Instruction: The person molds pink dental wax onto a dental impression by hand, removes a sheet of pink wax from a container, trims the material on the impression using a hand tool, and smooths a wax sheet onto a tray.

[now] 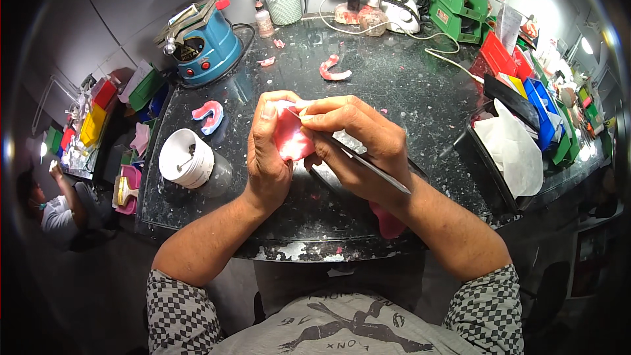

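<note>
My left hand (268, 151) is closed around a glossy pink dental piece (293, 137), held up over the middle of the bench; it looks like a wax or acrylic plate. In a pen-like grip, my right hand (358, 135) holds a slim metal carving tool (371, 163). The tool's tip meets the upper part of the pink piece, though fingers hide some of the contact. Left of my hands lies a blue and pink arch-shaped piece (211, 118). Beyond them rests a pink and white arch (332, 69). A flat pink piece (386, 221) lies partly under my right forearm.
A white tub (186, 159) stands by my left forearm, with a blue machine (209, 49) behind it. A tool cup (284, 6), a dropper bottle (263, 21) and a burner-like stand (353, 1) line the back. Right, a black bin (494, 169) holds paper. Another person (60, 204) sits far left.
</note>
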Available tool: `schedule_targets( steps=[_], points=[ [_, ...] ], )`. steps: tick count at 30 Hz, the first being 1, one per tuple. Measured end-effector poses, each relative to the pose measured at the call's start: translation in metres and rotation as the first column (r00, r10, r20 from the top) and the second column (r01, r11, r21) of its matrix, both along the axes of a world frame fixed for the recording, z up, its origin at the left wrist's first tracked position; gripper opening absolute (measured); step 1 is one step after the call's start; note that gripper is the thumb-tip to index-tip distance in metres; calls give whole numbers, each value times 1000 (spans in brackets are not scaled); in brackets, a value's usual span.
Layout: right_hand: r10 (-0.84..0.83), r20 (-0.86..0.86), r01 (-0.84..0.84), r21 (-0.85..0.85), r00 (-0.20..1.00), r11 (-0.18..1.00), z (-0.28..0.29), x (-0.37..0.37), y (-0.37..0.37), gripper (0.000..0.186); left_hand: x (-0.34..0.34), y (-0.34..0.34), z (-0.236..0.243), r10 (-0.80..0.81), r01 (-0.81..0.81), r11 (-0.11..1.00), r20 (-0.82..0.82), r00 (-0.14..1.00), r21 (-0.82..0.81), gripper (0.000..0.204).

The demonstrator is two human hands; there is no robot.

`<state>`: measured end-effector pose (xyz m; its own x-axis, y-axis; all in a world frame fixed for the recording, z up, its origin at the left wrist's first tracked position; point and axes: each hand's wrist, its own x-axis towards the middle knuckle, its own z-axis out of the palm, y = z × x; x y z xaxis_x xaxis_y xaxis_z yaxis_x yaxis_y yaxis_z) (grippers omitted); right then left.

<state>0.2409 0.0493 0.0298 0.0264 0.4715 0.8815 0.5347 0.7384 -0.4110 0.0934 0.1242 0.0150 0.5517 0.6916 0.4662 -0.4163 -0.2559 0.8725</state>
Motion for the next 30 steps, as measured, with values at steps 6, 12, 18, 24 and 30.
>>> schedule_targets(
  steps=[6, 12, 18, 24, 30],
  points=[
    [-4, -1, 4, -15, 1000, 1000, 2, -1, 0, 19, 1, 3, -4, 109, -107, 983, -10, 994, 147, 46],
    [-21, -8, 21, -16, 1000, 1000, 1, -2, 0, 18, 6, 3, -6, 140, -142, 984, 27, 990, 110, 45],
    [-36, 20, 35, 15, 999, 999, 2, -2, 0, 21, -7, 18, -17, 394, -256, 602, -3, 919, 756, 41],
    [-35, 38, 35, -1, 999, 999, -1, -1, 2, 22, 5, 3, -5, 199, -196, 962, 3, 980, 192, 46],
    [-39, 33, 40, -35, 999, 999, -1, -2, 1, 20, 6, 5, -6, 161, -167, 972, 47, 986, 165, 43]
  ],
)
